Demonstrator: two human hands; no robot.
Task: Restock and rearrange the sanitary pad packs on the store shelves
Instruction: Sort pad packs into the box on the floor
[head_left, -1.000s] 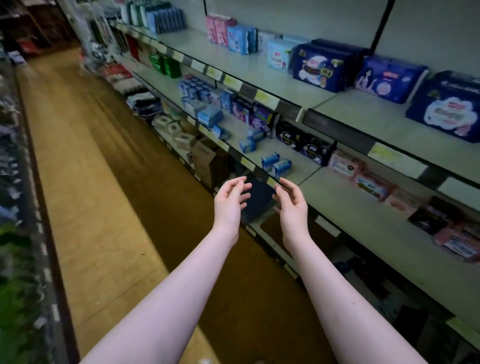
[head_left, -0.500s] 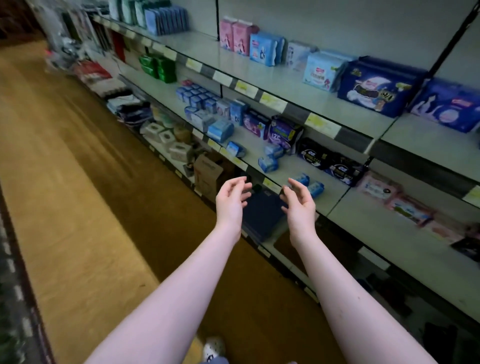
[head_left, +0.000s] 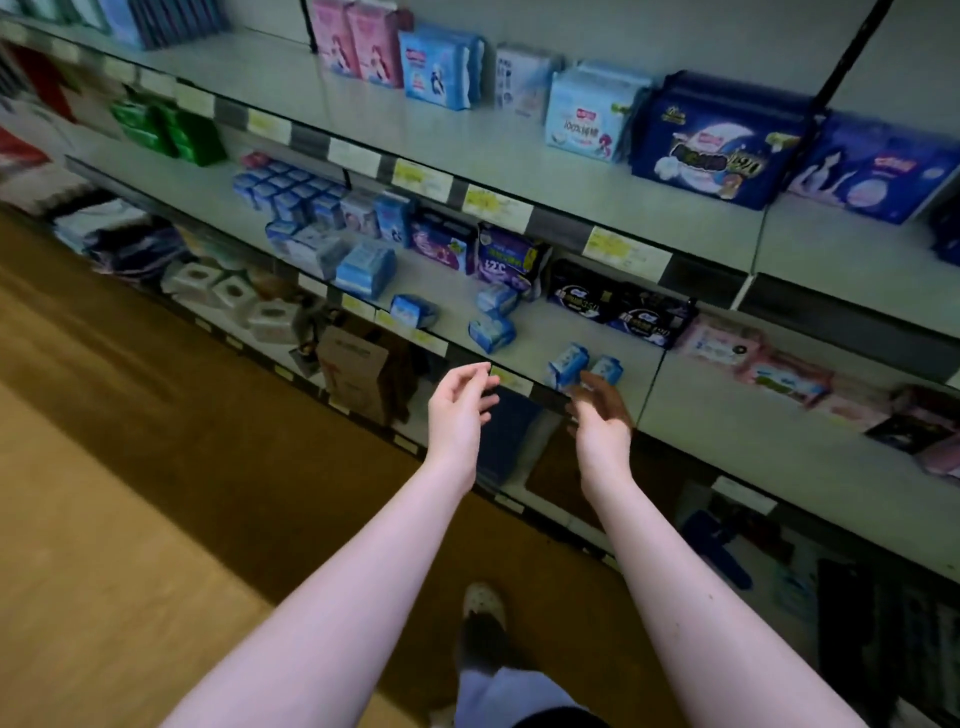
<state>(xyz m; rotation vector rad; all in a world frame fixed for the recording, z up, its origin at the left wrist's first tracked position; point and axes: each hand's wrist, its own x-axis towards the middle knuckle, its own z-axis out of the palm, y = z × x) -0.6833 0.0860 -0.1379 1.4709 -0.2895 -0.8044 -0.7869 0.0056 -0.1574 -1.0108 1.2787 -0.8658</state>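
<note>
Both of my hands reach toward the middle shelf (head_left: 561, 332) with nothing in them. My left hand (head_left: 460, 410) hangs with loosely curled fingers just below the shelf's front edge. My right hand (head_left: 597, 415), fingers relaxed, is right in front of two small light-blue pad packs (head_left: 569, 364) standing at the shelf edge; I cannot tell whether it touches them. More small blue packs (head_left: 491, 330) lie scattered to the left. Black packs (head_left: 623, 309) and purple packs (head_left: 506, 257) stand behind, pink packs (head_left: 779, 369) to the right.
The top shelf (head_left: 467, 140) holds pink, light-blue and large dark-blue packs (head_left: 719, 140). Green packs (head_left: 171, 127) stand far left. A brown cardboard box (head_left: 358, 371) sits on the lower shelf beside tissue boxes (head_left: 234, 296). Wooden floor (head_left: 104, 467) stretches left; my foot (head_left: 483, 608) shows below.
My view has swung right and closer to the shelves. Both hands have moved nearer the middle shelf's edge, the right one now up against the two small blue packs.
</note>
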